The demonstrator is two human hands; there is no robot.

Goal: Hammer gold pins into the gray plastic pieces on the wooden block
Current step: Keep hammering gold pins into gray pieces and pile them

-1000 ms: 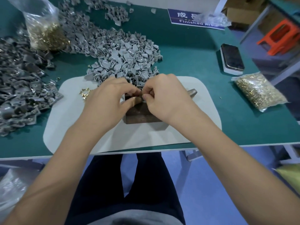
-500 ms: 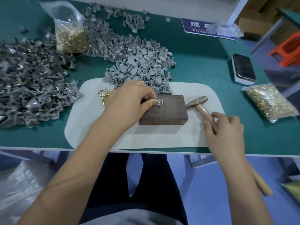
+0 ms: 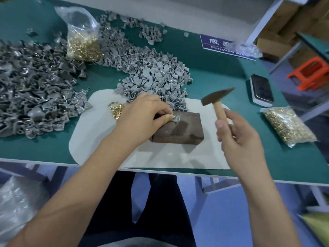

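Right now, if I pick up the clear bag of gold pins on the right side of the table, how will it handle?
The bag of gold pins lies slumped flat on the table, so it will probably sag, its contents shifting. Packed with metal pins, it is likely heavy for its size. The glossy film may be slippery.

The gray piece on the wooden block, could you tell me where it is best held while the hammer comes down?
Hold the gray piece at its left edge, coming in low from the left, as the left hand does now. The gold pin stands on top, so fingertips should stay beside it, leaving the top open. The hammer, raised in the right hand, would likely come down from the right.
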